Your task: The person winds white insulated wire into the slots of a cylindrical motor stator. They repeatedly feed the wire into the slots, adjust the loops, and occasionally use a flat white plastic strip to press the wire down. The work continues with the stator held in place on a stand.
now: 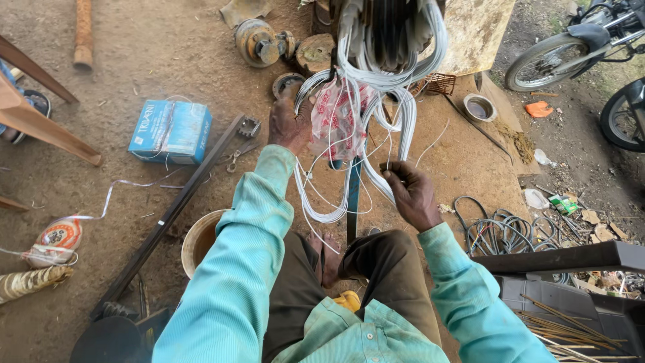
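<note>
Sitting outdoors, dirt ground [168, 54], motorcycle wheel [547, 62]

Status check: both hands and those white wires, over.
Left hand gripping white wire loops beside red-printed plastic bag. Right hand pinching thin strands. Blue box and long black bar lie left, clear.

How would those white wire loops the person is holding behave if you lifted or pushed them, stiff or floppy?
The white wire loops would probably flex yet spring back: they hang in smooth curves, not limp folds. They would likely tangle, since loose strands cross below the right hand. The left hand grips one bunch, so they seem light enough for one hand.
</note>
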